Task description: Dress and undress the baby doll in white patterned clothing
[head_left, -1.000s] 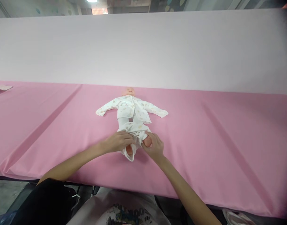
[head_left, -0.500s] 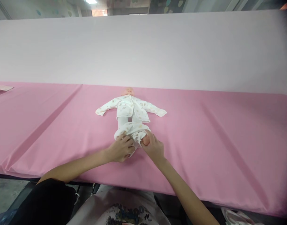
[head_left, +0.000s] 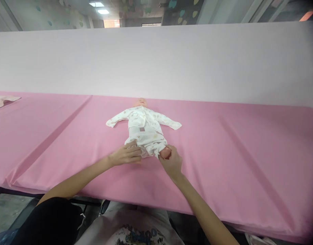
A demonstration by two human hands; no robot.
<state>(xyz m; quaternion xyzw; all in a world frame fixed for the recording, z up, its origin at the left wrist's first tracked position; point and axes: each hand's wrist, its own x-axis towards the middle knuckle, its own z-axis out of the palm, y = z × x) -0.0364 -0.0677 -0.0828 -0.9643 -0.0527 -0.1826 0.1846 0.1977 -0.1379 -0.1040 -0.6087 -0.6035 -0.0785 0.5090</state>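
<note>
A baby doll [head_left: 141, 101] lies face up, head toward the white panel, in a white printed jacket [head_left: 137, 118] with sleeves spread wide. White printed trousers [head_left: 148, 137] are bunched around its lower legs, with a white layer showing above them. My left hand [head_left: 127, 153] is at the trousers' left leg, fingers bent over the fabric; its thumb is hidden. At the other leg, my right hand [head_left: 172, 162] pinches the trouser cuff, and the doll's bare foot [head_left: 165, 152] pokes out beside the fingers.
A pink sheet [head_left: 222, 163] with long creases covers the table. Behind it stands a white panel [head_left: 156, 64]. A pale cloth [head_left: 3, 101] lies at the far left. The table's front edge runs just before my body.
My left hand has shifted left and up, its fingers less curled. My right hand has moved slightly right with the cuff, and more of the foot shows. The trousers are spread wider.
</note>
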